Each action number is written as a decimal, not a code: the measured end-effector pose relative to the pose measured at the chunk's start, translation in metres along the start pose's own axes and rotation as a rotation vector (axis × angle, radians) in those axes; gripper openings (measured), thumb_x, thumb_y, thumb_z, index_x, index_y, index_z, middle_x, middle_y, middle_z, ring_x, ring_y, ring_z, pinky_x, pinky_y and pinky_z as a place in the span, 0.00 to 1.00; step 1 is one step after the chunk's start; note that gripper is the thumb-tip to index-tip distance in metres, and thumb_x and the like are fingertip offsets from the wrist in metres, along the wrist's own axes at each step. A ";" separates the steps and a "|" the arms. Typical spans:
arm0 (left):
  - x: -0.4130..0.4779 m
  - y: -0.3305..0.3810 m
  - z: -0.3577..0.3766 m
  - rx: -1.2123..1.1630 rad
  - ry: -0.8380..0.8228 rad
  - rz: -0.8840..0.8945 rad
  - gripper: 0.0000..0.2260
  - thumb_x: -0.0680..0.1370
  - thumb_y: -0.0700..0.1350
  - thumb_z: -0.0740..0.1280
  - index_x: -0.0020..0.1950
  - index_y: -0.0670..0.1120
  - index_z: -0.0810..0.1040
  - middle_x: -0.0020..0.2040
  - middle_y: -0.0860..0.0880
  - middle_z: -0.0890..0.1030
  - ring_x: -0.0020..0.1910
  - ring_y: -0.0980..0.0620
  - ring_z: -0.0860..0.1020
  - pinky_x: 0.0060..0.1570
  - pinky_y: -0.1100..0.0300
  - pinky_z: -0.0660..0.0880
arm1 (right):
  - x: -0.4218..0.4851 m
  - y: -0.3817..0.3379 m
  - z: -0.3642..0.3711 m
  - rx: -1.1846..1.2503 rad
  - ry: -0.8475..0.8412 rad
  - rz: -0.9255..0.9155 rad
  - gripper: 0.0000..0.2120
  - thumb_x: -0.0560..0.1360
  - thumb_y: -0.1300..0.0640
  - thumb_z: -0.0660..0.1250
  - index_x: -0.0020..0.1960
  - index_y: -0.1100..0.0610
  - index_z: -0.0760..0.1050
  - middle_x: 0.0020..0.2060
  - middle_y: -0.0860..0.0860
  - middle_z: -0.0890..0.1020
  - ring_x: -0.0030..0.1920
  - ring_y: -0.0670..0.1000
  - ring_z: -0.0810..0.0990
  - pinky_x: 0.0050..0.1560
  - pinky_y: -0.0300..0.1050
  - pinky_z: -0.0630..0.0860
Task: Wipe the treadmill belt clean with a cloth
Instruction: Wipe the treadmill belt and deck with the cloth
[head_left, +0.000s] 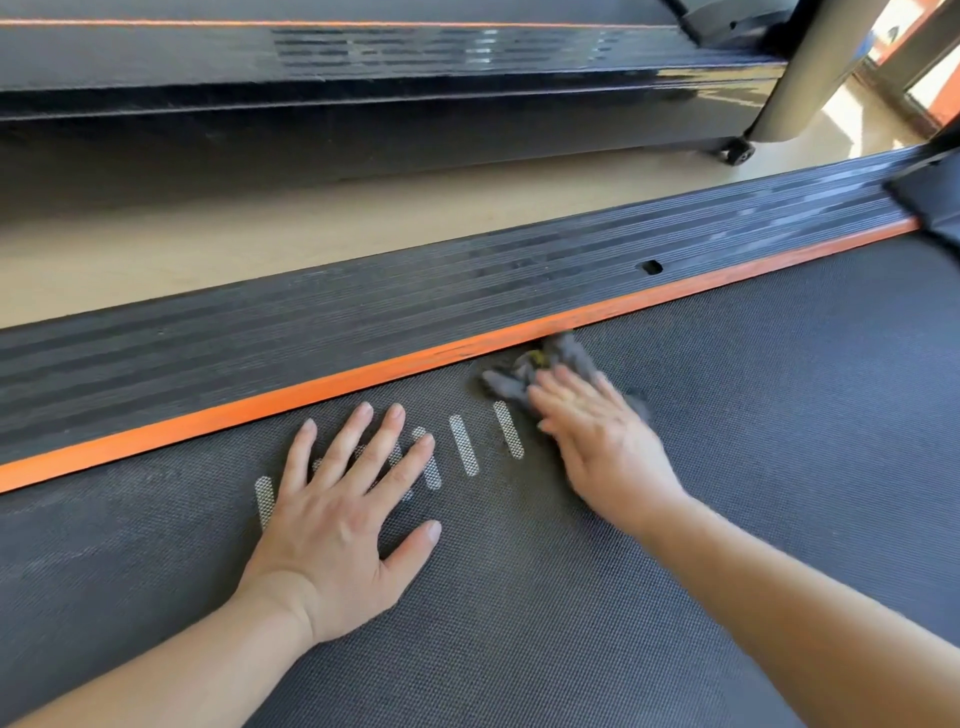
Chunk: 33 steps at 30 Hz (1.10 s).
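The dark textured treadmill belt (727, 467) fills the lower part of the head view, with several pale oblong marks printed on it. My left hand (337, 519) lies flat on the belt, fingers spread, holding nothing and covering some of the marks. My right hand (597, 436) is blurred and presses down on a crumpled grey cloth (540, 364). The cloth sits on the belt right against the orange strip (260, 410) at the belt's far edge. Part of the cloth is hidden under my fingers.
Beyond the orange strip runs a ribbed black side rail (363, 306) with a small slot (650, 267). Past it is pale floor (208, 244), then a second black treadmill (363, 93) with a small wheel (737, 151) and a grey upright post (815, 67).
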<state>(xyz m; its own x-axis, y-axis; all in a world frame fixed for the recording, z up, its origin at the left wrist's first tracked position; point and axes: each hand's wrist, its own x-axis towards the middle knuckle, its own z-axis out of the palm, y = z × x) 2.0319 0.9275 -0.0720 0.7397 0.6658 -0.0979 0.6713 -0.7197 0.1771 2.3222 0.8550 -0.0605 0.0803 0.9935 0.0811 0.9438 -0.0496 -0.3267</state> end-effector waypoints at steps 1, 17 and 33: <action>0.000 0.000 0.001 0.003 -0.006 0.000 0.32 0.80 0.68 0.55 0.82 0.57 0.60 0.84 0.50 0.55 0.83 0.46 0.50 0.77 0.33 0.52 | 0.004 0.017 -0.009 -0.015 0.036 0.128 0.18 0.85 0.55 0.59 0.72 0.57 0.77 0.74 0.52 0.75 0.79 0.50 0.66 0.80 0.55 0.60; -0.001 0.000 0.000 0.007 -0.013 -0.015 0.32 0.81 0.69 0.51 0.83 0.58 0.58 0.84 0.50 0.53 0.83 0.47 0.48 0.77 0.33 0.52 | 0.009 -0.004 -0.008 -0.117 0.166 0.443 0.13 0.82 0.63 0.61 0.61 0.65 0.81 0.67 0.61 0.80 0.73 0.65 0.72 0.77 0.62 0.62; 0.002 0.009 -0.026 -0.318 -0.095 -0.065 0.37 0.75 0.72 0.51 0.83 0.61 0.54 0.83 0.59 0.41 0.81 0.56 0.35 0.79 0.43 0.35 | -0.042 -0.103 -0.071 0.937 -0.016 0.712 0.24 0.81 0.35 0.61 0.54 0.55 0.83 0.51 0.60 0.85 0.51 0.55 0.85 0.61 0.64 0.80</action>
<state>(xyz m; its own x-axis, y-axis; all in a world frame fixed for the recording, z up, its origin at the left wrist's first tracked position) 2.0377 0.9274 -0.0452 0.7072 0.6761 -0.2066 0.6794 -0.5691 0.4631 2.2448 0.8106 0.0369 0.4838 0.7740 -0.4086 0.0833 -0.5054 -0.8588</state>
